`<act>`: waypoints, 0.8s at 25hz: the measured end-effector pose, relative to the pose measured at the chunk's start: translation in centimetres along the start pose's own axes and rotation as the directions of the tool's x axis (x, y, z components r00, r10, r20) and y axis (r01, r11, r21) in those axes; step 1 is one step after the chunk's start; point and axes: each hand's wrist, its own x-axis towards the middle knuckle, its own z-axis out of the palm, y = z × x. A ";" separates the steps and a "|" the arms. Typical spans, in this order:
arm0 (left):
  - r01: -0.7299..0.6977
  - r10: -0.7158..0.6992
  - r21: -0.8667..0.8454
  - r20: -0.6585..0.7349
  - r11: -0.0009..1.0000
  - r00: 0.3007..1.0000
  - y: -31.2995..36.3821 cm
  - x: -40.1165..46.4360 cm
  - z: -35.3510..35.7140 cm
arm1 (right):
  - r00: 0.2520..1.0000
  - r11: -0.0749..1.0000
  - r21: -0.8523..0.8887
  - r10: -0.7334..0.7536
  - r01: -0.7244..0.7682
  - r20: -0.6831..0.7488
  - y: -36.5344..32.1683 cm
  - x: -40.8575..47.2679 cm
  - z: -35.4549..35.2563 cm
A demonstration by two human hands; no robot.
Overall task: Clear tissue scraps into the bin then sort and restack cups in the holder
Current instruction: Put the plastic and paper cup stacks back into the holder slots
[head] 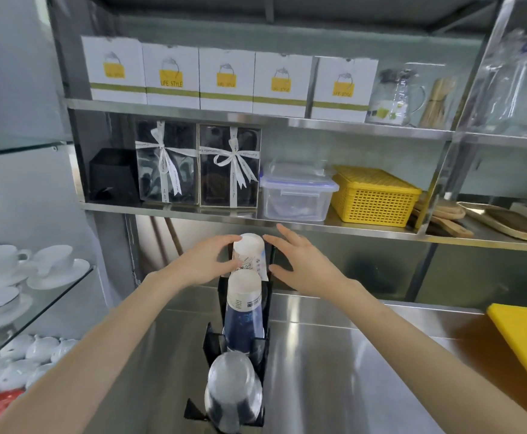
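Head view: our left hand [206, 261] grips the farthest paper cup stack [249, 252] in the black holder [213, 339]; our right hand [303, 264] hovers beside it, fingers spread.

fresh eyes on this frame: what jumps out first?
Centre frame, both hands work at the far white paper cup stack in the black cup holder: the left hand grips it, the right hand hovers open beside it. Nearer the camera sit a blue-printed cup stack and a clear plastic cup stack. Above, a row of white "LIFE STYLE" boxes lines the top shelf, with a yellow basket below.
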 end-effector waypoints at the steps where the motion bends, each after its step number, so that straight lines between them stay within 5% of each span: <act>1: -0.012 0.011 0.078 0.014 0.997 1.000 0.8 -0.8 -0.3 | 1.000 0.999 -0.037 0.001 -0.001 -0.004 -0.2 -1.0 -0.8; 9: -0.098 0.044 0.450 0.128 0.888 0.991 8.1 -7.7 -1.3 | 0.997 0.986 -0.151 0.070 -0.067 0.014 -0.4 -11.7 -4.6; 20: -0.193 0.108 0.378 0.235 0.905 0.966 15.6 -13.8 5.1 | 0.984 0.984 -0.112 0.152 -0.142 0.088 2.5 -24.9 -5.4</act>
